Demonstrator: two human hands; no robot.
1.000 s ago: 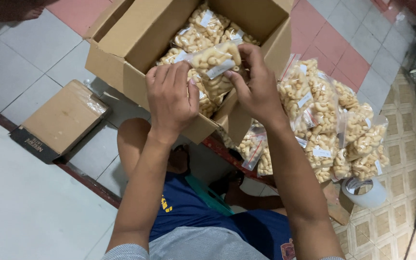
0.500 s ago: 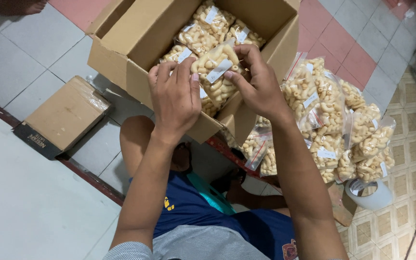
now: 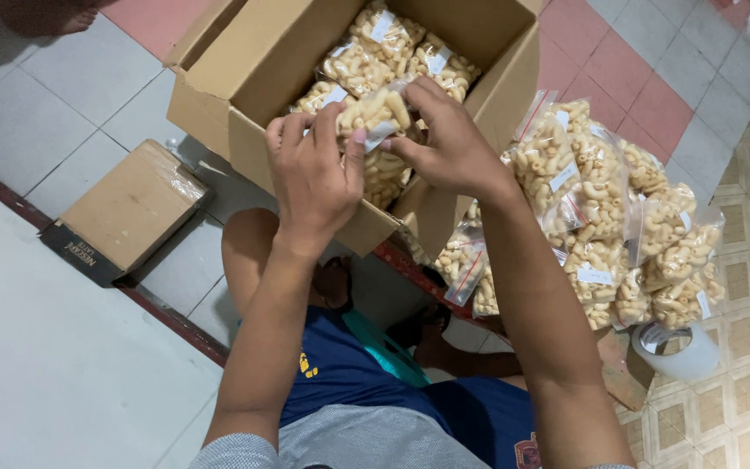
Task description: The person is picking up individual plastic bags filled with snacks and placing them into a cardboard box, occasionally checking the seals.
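We see, from left: a small flat box (image 3: 128,208); our left hand (image 3: 310,174) and right hand (image 3: 449,143) together pinching one snack packet (image 3: 375,113) above the open carton (image 3: 253,78); loose packets (image 3: 618,226) beside it. Packing seems underway; seating it calls for a free gap.

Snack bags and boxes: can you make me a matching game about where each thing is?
Things:
1. big box
2. small box
3. tape roll
4. snack bag

Places:
A. beside the bag pile on the patterned floor
B. held by both hands
C. open, with bags inside
D. closed, on the grey tiles

Pairs: 1-C, 2-D, 3-A, 4-B
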